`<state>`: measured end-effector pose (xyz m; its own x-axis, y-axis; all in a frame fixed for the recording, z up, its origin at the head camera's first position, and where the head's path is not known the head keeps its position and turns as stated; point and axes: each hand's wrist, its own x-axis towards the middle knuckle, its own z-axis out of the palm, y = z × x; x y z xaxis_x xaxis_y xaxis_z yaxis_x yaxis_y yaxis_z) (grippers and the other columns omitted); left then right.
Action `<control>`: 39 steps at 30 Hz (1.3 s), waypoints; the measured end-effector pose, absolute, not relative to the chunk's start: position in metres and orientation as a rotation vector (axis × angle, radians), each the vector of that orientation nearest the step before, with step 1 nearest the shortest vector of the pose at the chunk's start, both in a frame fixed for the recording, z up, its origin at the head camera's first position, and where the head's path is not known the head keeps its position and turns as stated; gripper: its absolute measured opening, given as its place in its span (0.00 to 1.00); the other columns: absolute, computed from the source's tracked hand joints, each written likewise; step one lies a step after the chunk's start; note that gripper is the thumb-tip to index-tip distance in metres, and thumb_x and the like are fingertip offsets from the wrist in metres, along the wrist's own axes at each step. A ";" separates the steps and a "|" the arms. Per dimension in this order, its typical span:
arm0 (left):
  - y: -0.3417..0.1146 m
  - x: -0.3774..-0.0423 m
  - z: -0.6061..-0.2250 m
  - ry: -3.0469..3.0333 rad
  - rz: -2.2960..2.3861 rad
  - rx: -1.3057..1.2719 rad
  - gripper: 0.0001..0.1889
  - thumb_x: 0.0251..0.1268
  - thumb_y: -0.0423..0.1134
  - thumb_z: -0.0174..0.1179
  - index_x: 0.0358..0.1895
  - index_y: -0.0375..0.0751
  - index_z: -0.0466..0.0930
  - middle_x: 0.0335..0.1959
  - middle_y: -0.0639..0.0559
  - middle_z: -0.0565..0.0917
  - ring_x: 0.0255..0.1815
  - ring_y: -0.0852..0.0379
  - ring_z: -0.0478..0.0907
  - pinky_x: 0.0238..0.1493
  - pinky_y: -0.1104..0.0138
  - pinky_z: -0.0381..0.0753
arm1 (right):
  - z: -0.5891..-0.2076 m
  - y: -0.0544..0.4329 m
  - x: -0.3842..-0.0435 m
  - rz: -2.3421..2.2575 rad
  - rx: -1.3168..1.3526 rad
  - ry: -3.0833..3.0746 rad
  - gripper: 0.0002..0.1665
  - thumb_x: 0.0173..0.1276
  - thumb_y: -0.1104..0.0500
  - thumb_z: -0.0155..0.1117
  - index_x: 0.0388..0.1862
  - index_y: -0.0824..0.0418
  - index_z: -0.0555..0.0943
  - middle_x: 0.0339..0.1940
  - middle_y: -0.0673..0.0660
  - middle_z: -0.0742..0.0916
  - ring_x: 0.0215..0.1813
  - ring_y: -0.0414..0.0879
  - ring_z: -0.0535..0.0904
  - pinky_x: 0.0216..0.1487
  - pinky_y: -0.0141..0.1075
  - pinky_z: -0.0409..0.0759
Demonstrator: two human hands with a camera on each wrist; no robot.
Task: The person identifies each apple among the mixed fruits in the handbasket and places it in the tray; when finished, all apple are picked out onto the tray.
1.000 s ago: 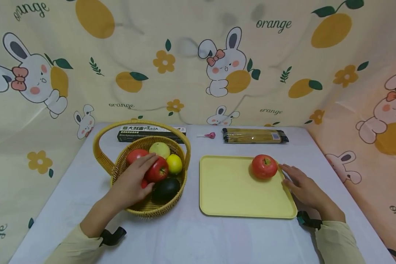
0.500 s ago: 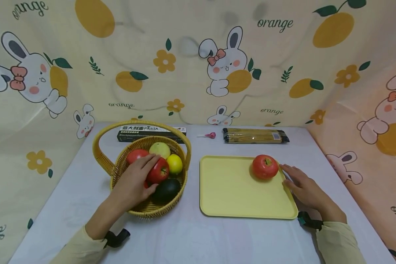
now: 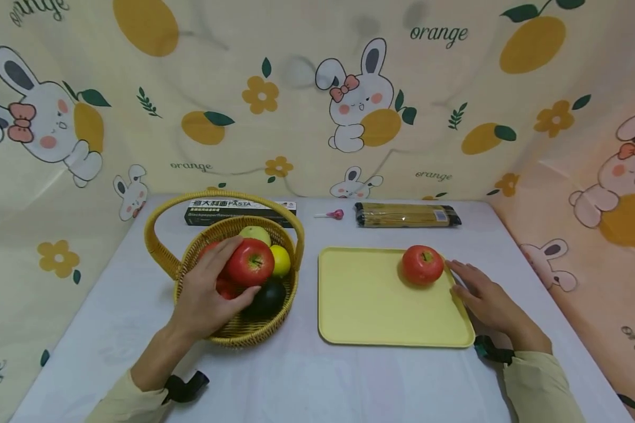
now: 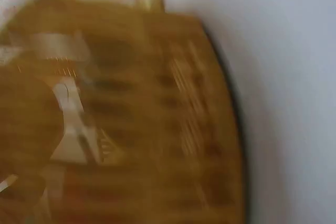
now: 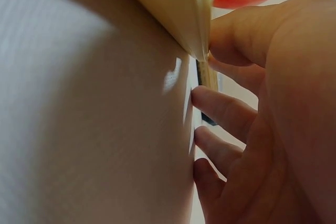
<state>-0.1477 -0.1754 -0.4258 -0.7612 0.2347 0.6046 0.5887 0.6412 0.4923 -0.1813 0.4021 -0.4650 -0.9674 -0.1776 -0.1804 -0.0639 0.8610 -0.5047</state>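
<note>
In the head view my left hand point(image 3: 203, 302) grips a red apple point(image 3: 251, 263) between thumb and fingers, above the other fruit in a wicker basket point(image 3: 246, 339). Around it lie a dark avocado point(image 3: 268, 299), a yellow lemon point(image 3: 281, 261), a pale green fruit point(image 3: 256, 234) and other red fruit, partly hidden. The left wrist view is blurred and shows mainly the basket wall point(image 4: 173, 119). My right hand point(image 3: 489, 299) rests at the right edge of a yellow tray point(image 3: 381, 311), thumb touching its rim, fingers on the table. Another red apple point(image 3: 422, 265) sits on the tray.
Behind the basket lies a black pasta box point(image 3: 206, 214), partly hidden by the handle point(image 3: 161, 249), which arches over the basket's back. A lollipop point(image 3: 337, 214) and a packet of spaghetti point(image 3: 407, 215) lie along the table's back. A printed cloth point(image 3: 296, 135) hangs behind.
My left hand has raised the red apple slightly from among the fruit in the basket. The right hand, the tray and its apple stay as they were.
</note>
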 end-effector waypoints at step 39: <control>0.046 -0.188 -0.423 -2.328 -1.850 -0.728 0.43 0.59 0.41 0.82 0.79 0.43 0.74 0.70 0.49 0.85 0.68 0.53 0.83 0.61 0.69 0.88 | -0.465 0.403 -0.182 -0.749 -0.218 2.846 0.41 0.87 0.48 0.58 0.91 0.57 0.58 0.88 0.74 0.62 0.88 0.80 0.48 0.74 0.86 0.55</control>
<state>-0.1883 0.0459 -0.4230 -0.8838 0.3128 0.3478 0.4094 0.1576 0.8986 -0.1820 0.4032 -0.4652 -0.9711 -0.1892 -0.1457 -0.0929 0.8615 -0.4992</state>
